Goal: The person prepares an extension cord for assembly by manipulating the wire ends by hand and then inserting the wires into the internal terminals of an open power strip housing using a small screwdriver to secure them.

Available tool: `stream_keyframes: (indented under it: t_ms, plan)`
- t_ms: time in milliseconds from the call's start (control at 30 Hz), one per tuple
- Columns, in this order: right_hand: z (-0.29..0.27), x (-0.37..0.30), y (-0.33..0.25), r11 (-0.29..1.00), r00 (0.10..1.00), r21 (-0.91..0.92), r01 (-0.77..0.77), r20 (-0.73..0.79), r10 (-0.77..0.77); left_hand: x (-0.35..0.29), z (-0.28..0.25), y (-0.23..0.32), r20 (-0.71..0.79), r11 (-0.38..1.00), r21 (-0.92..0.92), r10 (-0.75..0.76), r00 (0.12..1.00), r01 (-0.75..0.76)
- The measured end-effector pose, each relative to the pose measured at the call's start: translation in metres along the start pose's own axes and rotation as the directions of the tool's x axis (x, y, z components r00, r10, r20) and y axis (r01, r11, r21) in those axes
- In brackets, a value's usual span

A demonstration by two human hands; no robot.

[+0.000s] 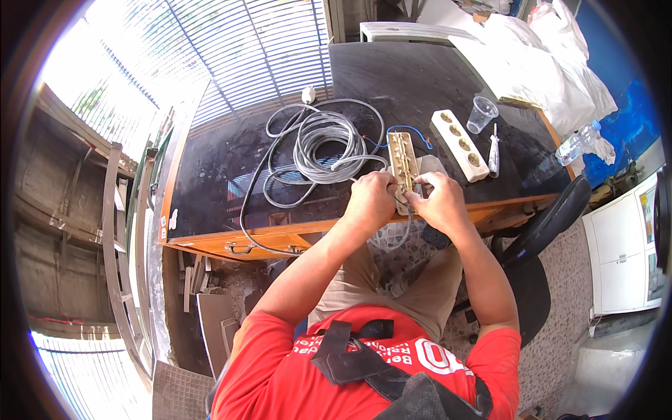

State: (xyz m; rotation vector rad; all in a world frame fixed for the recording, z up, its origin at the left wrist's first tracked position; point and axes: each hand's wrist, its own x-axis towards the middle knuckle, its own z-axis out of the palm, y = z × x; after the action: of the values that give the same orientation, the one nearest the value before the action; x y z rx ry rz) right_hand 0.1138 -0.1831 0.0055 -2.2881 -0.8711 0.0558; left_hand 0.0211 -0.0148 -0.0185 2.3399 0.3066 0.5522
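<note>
An opened power strip base (402, 157), cream with brass strips inside, lies at the table's front edge. My left hand (372, 199) is closed in a pinch at the left of its near end; its fingertips hide what they hold. From the right, my right hand (441, 201) pinches the grey cable (408, 222) by the same end. A big coil of grey cable (327, 145) lies left of the base. Beyond the base curves a short blue wire (413, 129). The cream socket cover (460, 145), with several round outlets, rests to the right.
Right of the cover are a screwdriver (494, 155) and a clear plastic cup (483, 112). A plastic bottle (578, 143) and white sacks (553, 63) are at the far right. A black chair (546, 224) stands against the dark table (210, 199). A white plug (308, 95) lies behind the coil.
</note>
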Motion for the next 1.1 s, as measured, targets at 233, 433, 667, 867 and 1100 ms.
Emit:
stream_keyframes:
  t_ms: [233,433,667,867,1100]
  plan:
    - [0.0,0.002,0.003,0.997,0.999,0.071,-0.041,0.02,0.04,0.004,0.003,-0.001,0.038,0.998,0.026,0.057,0.998,-0.058]
    - [0.002,0.002,0.006,0.997,0.999,0.073,-0.031,0.027,0.029,0.005,0.005,-0.001,0.031,0.998,0.012,0.06,0.998,-0.06]
    - [0.0,0.002,0.006,0.997,0.999,0.073,-0.034,0.035,0.032,0.009,0.008,-0.005,0.054,0.997,0.043,0.069,0.996,-0.071]
    - [-0.001,0.002,0.005,0.997,0.998,0.074,-0.037,0.046,0.034,0.011,0.005,-0.001,0.097,0.994,0.078,0.063,0.993,-0.07]
    - [-0.001,0.003,0.007,0.996,0.999,0.086,-0.028,0.043,0.024,0.014,0.005,-0.001,0.128,0.992,0.111,0.044,0.991,-0.058]
